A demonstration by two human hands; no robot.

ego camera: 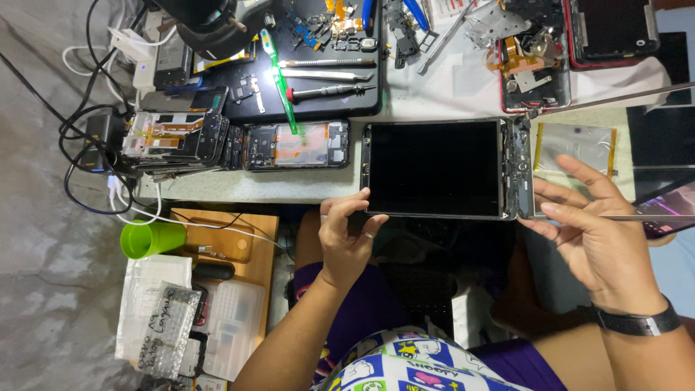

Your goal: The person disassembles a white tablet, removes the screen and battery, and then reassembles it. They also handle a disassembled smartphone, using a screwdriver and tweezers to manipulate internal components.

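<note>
A dark tablet (434, 168) lies flat at the near edge of the white worktop (463, 87), with its black inside face up. My left hand (346, 235) grips the tablet's near-left corner between thumb and fingers. My right hand (594, 232), with a black band on the wrist, holds a thin glass panel (651, 216) swung open from the tablet's right edge, fingers spread against it. Through the panel shows a silvery foil sheet with yellow tape (575, 141). A strip of small parts (520, 166) runs along the tablet's right side.
Left of the tablet lie an opened phone (297, 145) and a stack of opened phones (174, 137). A black mat (311, 101) carries tweezers, a screwdriver (329, 90) and a green brush (279, 80). A red-framed phone (536, 72) lies behind. Cables, a green cup (150, 239) and plastic boxes (232, 326) sit lower left.
</note>
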